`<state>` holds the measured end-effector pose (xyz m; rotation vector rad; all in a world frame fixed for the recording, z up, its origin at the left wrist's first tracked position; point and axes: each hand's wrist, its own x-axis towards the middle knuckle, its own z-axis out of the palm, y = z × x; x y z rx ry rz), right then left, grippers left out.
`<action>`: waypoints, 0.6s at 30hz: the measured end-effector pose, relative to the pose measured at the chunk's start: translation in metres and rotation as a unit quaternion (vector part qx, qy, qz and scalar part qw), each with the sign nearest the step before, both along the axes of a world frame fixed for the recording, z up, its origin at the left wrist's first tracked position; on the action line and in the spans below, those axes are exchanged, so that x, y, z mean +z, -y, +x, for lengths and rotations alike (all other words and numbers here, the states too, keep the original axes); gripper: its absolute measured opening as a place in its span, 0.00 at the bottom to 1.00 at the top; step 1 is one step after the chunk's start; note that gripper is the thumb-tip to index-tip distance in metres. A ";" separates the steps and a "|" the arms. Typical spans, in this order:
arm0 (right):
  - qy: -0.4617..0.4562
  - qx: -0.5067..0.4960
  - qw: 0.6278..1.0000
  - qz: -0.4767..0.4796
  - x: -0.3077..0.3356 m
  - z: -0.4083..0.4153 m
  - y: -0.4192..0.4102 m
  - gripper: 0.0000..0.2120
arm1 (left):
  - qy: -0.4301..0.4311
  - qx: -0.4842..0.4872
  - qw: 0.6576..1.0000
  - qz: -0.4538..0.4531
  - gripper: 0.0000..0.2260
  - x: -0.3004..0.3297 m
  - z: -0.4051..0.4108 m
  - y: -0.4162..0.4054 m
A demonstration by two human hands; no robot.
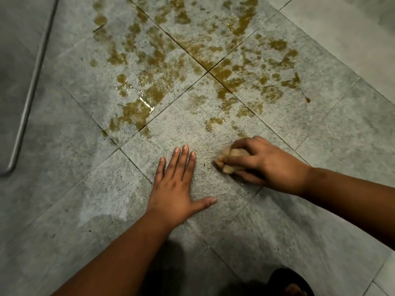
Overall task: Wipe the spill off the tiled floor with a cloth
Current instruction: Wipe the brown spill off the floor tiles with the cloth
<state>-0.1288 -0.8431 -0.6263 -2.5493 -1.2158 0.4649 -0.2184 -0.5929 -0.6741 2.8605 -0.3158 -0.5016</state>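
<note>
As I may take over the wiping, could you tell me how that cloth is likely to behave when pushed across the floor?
The cloth is probably soft and floppy: it sits bunched in the right hand, folds bulging out past the fingers. It may drag rather than glide, since the tiles look rough and matt. It will likely grow heavier, with much brown spill ahead.

Indoor room: grey tiled floor (213, 129), metal furniture leg (27, 99).

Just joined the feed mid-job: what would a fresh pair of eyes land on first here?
First, the brownish spill, splattered in glossy patches across several tiles of the floor in the upper half of the view. Below it, the right hand grips a crumpled beige cloth pressed to a tile at the spill's near edge. The left hand lies flat on the same tile, fingers spread.
</note>
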 end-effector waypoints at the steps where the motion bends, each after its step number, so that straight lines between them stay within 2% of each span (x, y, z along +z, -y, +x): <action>1: 0.004 -0.005 1.000 0.008 0.001 0.004 -0.010 0.20 | -0.001 0.001 1.000 0.001 0.50 0.000 0.000 0.000; 7: -0.005 -0.005 0.998 -0.055 -0.013 0.007 -0.034 0.20 | -0.003 0.002 1.000 0.002 0.50 -0.002 0.001 0.000; 13: -0.021 -0.020 0.998 -0.061 -0.009 -0.025 -0.004 0.20 | -0.003 0.000 1.000 0.006 0.50 -0.003 0.000 -0.001; 18: -0.013 -0.012 0.999 -0.026 0.004 -0.004 -0.020 0.22 | -0.008 0.002 1.000 0.008 0.51 -0.002 0.001 0.000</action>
